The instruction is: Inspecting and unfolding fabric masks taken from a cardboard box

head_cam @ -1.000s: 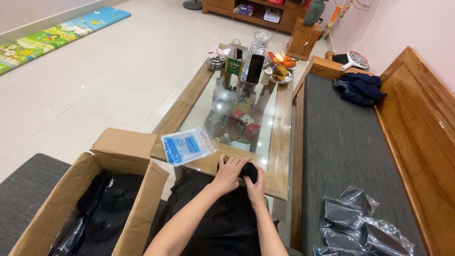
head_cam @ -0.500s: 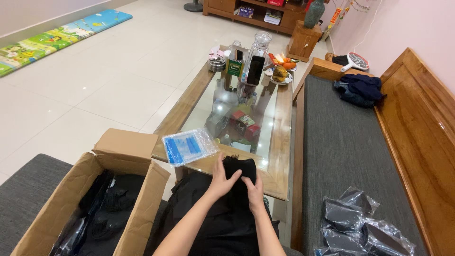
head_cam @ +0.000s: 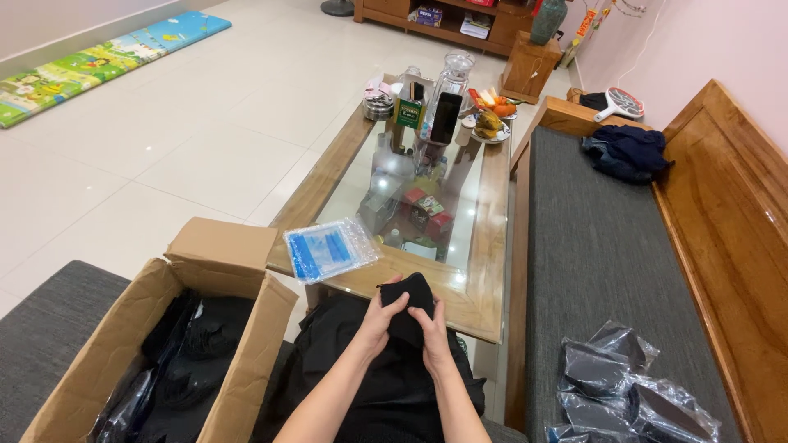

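Both my hands hold a small folded black cloth (head_cam: 412,294) just above the near edge of the glass-topped wooden coffee table (head_cam: 484,246). My left hand (head_cam: 379,318) grips its left side, fingers curled around the fabric. My right hand (head_cam: 432,328) presses against its right side from below. A larger black garment (head_cam: 361,394) lies across my lap beneath my forearms.
An open cardboard box (head_cam: 238,361) with black bagged items stands at my left. A stack of clear blue-tinted plastic bags (head_cam: 330,248) lies on the table corner. Jars, a phone and fruit crowd the table's far end. Packed black bags (head_cam: 632,394) lie on the grey bench cushion at right.
My hands have lifted the black cloth slightly and folded it tighter; it now shows as a compact bundle above my fingers rather than flat under my palms.
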